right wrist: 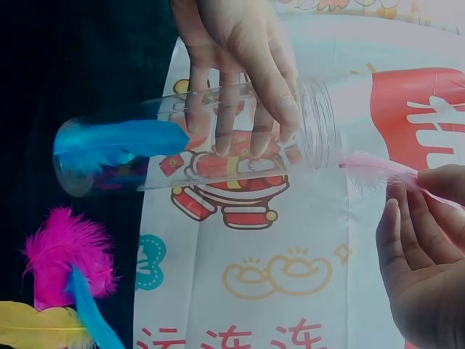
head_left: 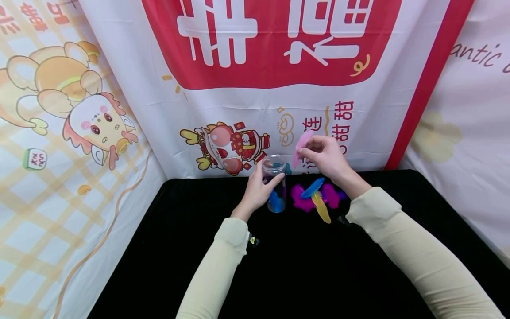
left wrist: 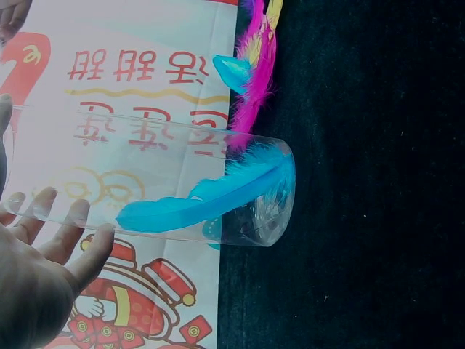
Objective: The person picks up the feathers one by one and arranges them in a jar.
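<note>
Pink feather (head_left: pixel 301 149) held up beside a clear jar (head_left: pixel 274 168)

On my head feed, the left forearm (head_left: pixel 223 261) reaches toward the far edge of the black table (head_left: pixel 299 266), and the left hand (head_left: pixel 255 191) grips the jar near its rim, thumb laid across the front. The jar stands upright, a blue feather (head_left: pixel 276 202) inside; I can't tell whether its base touches the table. The right forearm (head_left: pixel 418 252) slants in from the right, and the right hand (head_left: pixel 330 159) is raised by that far edge, thumb and forefinger pinching the pink feather just right of the jar. Below it, near the same edge, lie magenta feathers (head_left: pixel 330 196), a loose blue plume (head_left: pixel 312 188) and a yellow feather (head_left: pixel 321 207).

On my left wrist feed, the left fingers spread along the jar wall; the blue feather's fluffy end sits at the base.

On my right wrist feed, the left fingers drape over the jar below its threaded mouth. The pink feather's tip is right at the mouth; whether they touch, I can't tell.
</note>
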Action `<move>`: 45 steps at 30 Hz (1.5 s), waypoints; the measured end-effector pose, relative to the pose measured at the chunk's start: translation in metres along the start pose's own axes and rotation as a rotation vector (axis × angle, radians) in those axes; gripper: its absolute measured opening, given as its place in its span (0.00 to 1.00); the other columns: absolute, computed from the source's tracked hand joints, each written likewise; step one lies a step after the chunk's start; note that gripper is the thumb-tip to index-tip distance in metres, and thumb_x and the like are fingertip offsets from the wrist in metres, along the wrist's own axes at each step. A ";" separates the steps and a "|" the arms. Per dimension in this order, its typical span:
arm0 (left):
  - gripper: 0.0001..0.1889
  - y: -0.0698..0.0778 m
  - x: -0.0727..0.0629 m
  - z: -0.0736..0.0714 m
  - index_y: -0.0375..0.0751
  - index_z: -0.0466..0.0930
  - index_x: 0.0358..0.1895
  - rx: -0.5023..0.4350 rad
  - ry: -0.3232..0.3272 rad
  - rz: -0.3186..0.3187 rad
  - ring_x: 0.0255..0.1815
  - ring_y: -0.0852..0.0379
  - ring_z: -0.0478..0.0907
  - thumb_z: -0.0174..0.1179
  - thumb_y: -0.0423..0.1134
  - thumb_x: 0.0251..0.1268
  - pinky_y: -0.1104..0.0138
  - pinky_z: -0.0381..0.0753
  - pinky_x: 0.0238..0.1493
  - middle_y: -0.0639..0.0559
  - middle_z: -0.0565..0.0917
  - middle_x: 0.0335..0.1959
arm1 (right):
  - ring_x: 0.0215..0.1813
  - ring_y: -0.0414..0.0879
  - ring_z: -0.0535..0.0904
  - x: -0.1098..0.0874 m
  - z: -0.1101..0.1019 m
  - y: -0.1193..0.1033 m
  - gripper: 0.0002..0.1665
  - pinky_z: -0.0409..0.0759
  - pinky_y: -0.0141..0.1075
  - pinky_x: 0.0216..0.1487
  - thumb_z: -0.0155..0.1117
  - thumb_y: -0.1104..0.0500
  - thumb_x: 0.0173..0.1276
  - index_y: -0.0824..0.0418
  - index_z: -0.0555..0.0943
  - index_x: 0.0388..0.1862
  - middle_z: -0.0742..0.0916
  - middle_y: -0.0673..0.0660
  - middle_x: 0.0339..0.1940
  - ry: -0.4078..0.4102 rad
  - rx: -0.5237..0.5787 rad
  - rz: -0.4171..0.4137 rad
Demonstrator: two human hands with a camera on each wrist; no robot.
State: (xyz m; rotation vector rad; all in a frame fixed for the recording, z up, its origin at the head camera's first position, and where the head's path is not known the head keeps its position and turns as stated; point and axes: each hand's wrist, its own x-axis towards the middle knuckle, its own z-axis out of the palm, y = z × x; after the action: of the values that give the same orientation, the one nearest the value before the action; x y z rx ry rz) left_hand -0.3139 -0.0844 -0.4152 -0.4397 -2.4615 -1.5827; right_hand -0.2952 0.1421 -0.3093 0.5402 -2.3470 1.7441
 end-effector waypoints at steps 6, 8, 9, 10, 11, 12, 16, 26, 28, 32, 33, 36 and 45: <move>0.41 0.000 0.000 0.000 0.49 0.58 0.77 -0.013 -0.008 -0.004 0.71 0.50 0.70 0.65 0.60 0.68 0.51 0.79 0.64 0.42 0.69 0.73 | 0.41 0.44 0.88 0.000 0.001 -0.001 0.14 0.83 0.36 0.46 0.69 0.59 0.72 0.71 0.84 0.46 0.91 0.63 0.41 0.001 0.025 -0.004; 0.42 0.000 0.000 0.000 0.49 0.58 0.78 -0.016 -0.011 -0.006 0.71 0.50 0.70 0.65 0.60 0.68 0.50 0.78 0.64 0.42 0.69 0.73 | 0.41 0.44 0.88 0.000 0.001 -0.002 0.14 0.84 0.38 0.47 0.69 0.59 0.72 0.71 0.84 0.45 0.91 0.63 0.41 0.002 0.027 -0.004; 0.42 0.000 -0.001 0.000 0.49 0.58 0.78 -0.016 -0.012 -0.005 0.71 0.50 0.70 0.65 0.60 0.68 0.50 0.78 0.64 0.42 0.69 0.73 | 0.41 0.44 0.88 0.001 0.001 -0.001 0.14 0.84 0.39 0.48 0.70 0.58 0.72 0.71 0.84 0.45 0.91 0.63 0.41 0.003 0.027 -0.003; 0.42 0.000 0.000 0.000 0.49 0.57 0.78 -0.016 -0.013 -0.005 0.71 0.50 0.70 0.65 0.60 0.68 0.51 0.78 0.64 0.43 0.69 0.72 | 0.41 0.44 0.88 0.001 0.001 -0.001 0.14 0.84 0.39 0.48 0.70 0.58 0.72 0.70 0.84 0.45 0.91 0.62 0.40 0.004 0.027 -0.002; 0.41 0.000 0.000 0.000 0.49 0.57 0.78 -0.016 -0.013 -0.004 0.70 0.50 0.70 0.65 0.60 0.68 0.51 0.78 0.64 0.43 0.69 0.72 | 0.41 0.44 0.88 0.001 0.001 -0.001 0.14 0.84 0.40 0.49 0.70 0.58 0.72 0.70 0.84 0.45 0.91 0.62 0.40 0.005 0.028 -0.003; 0.41 0.000 0.000 0.000 0.49 0.58 0.77 -0.017 -0.012 -0.003 0.70 0.51 0.70 0.65 0.60 0.68 0.51 0.78 0.64 0.43 0.70 0.72 | 0.41 0.44 0.88 0.001 0.001 -0.001 0.14 0.84 0.40 0.49 0.70 0.58 0.72 0.70 0.84 0.45 0.91 0.62 0.40 0.006 0.028 -0.003; 0.41 0.000 -0.001 0.000 0.50 0.58 0.77 -0.018 -0.011 0.001 0.69 0.51 0.71 0.66 0.59 0.68 0.52 0.78 0.64 0.45 0.71 0.70 | 0.41 0.46 0.88 0.002 0.002 -0.001 0.13 0.84 0.42 0.49 0.69 0.59 0.73 0.69 0.85 0.43 0.91 0.61 0.39 0.016 0.037 -0.007; 0.41 0.000 -0.001 0.000 0.50 0.58 0.77 -0.019 -0.013 0.001 0.69 0.51 0.71 0.65 0.61 0.68 0.51 0.78 0.64 0.45 0.71 0.70 | 0.40 0.45 0.88 0.002 0.002 -0.002 0.12 0.83 0.38 0.45 0.69 0.58 0.73 0.69 0.85 0.43 0.91 0.59 0.38 0.012 0.030 -0.016; 0.41 0.000 -0.001 0.000 0.50 0.58 0.77 -0.021 -0.014 0.000 0.69 0.51 0.72 0.65 0.61 0.68 0.51 0.78 0.64 0.45 0.71 0.70 | 0.41 0.45 0.88 0.002 0.002 -0.002 0.12 0.83 0.37 0.44 0.69 0.58 0.72 0.68 0.85 0.44 0.91 0.58 0.38 0.018 0.030 -0.015; 0.40 0.000 -0.001 0.000 0.50 0.58 0.77 -0.022 -0.016 -0.006 0.69 0.51 0.72 0.65 0.60 0.69 0.51 0.78 0.64 0.45 0.72 0.69 | 0.41 0.46 0.87 0.002 0.003 -0.004 0.11 0.83 0.36 0.42 0.70 0.58 0.72 0.67 0.86 0.43 0.91 0.57 0.38 0.032 0.023 -0.013; 0.40 0.000 -0.001 0.000 0.50 0.58 0.77 -0.023 -0.016 -0.007 0.69 0.51 0.72 0.65 0.60 0.69 0.51 0.78 0.64 0.45 0.71 0.70 | 0.41 0.47 0.87 0.002 0.004 -0.005 0.10 0.83 0.35 0.40 0.70 0.58 0.72 0.66 0.86 0.43 0.91 0.56 0.37 0.037 0.021 -0.010; 0.40 0.000 -0.001 0.000 0.49 0.58 0.77 -0.024 -0.016 -0.008 0.70 0.50 0.71 0.65 0.59 0.69 0.50 0.78 0.64 0.44 0.70 0.71 | 0.39 0.46 0.87 0.003 0.005 -0.006 0.11 0.81 0.35 0.37 0.70 0.57 0.72 0.65 0.86 0.43 0.91 0.56 0.37 0.035 0.013 -0.013; 0.42 -0.003 0.001 -0.001 0.47 0.57 0.78 -0.021 -0.020 -0.003 0.70 0.49 0.71 0.64 0.62 0.68 0.51 0.78 0.64 0.44 0.69 0.72 | 0.40 0.49 0.87 0.006 0.006 -0.008 0.12 0.81 0.34 0.36 0.70 0.57 0.72 0.67 0.85 0.44 0.91 0.57 0.39 0.027 0.030 -0.026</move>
State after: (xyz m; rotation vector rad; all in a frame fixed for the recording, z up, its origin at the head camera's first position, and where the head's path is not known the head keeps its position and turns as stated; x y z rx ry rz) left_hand -0.3161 -0.0857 -0.4167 -0.4575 -2.4637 -1.6141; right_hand -0.2968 0.1331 -0.3022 0.5455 -2.2890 1.7665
